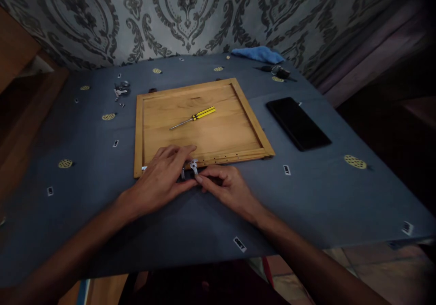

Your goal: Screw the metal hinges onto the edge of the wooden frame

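Note:
A wooden cabinet door (211, 137) lies on the table, its raised frame facing up. At its near edge is a metal hinge (194, 165), partly hidden by my fingers. My left hand (160, 177) rests over that edge, fingers on the wood and thumb below, closed around the hinge from the left. From the right, my right hand (226, 184) pinches the hinge's near end between thumb and fingers. A screwdriver (194, 117) with a yellow and black handle lies on the door panel. Small holes show along the near frame strip, right of the hinge.
Loose metal hardware (121, 90) sits at the back left of the blue tablecloth (102, 159). To the right lies a black tablet or large phone (298, 123). Behind it are a dark strapped item (277, 72) and a blue cloth (259, 54), near the patterned wall.

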Action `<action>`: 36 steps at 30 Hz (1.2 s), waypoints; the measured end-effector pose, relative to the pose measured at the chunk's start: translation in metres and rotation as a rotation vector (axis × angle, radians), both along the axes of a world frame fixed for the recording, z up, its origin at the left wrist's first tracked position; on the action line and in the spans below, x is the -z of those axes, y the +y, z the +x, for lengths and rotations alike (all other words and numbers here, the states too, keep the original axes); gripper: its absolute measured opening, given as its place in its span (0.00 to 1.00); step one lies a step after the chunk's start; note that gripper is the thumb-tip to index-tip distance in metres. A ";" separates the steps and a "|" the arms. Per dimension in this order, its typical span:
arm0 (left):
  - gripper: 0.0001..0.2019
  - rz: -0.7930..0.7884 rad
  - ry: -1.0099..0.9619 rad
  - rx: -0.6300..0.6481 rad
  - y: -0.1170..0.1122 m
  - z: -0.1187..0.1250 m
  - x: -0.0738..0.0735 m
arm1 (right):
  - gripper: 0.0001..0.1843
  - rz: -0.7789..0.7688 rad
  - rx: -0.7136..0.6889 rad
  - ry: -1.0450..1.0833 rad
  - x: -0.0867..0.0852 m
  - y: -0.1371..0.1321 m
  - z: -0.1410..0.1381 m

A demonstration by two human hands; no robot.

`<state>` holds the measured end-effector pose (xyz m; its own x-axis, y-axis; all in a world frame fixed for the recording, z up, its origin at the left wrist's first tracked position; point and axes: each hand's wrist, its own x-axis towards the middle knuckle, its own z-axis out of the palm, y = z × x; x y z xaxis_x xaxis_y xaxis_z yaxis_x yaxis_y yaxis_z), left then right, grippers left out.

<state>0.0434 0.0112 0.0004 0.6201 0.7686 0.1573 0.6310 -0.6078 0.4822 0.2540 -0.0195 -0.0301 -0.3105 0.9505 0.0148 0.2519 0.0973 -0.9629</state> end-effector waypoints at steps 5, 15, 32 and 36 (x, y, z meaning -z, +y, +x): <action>0.29 -0.019 0.001 -0.025 -0.001 0.001 0.000 | 0.15 0.031 -0.005 -0.032 -0.002 -0.001 0.000; 0.30 -0.055 -0.003 -0.049 -0.001 0.001 -0.002 | 0.12 0.125 0.018 -0.114 -0.007 -0.007 0.002; 0.35 -0.094 0.034 -0.102 -0.004 0.004 -0.005 | 0.24 0.522 -0.024 -0.336 -0.011 -0.018 0.002; 0.34 -0.101 0.028 -0.107 -0.005 0.005 -0.006 | 0.25 0.550 -0.017 -0.353 -0.013 -0.018 0.001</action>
<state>0.0482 0.0064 0.0068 0.5372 0.8414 0.0593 0.7036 -0.4857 0.5187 0.2552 -0.0380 -0.0175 -0.4005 0.8282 0.3920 0.5382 0.5588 -0.6309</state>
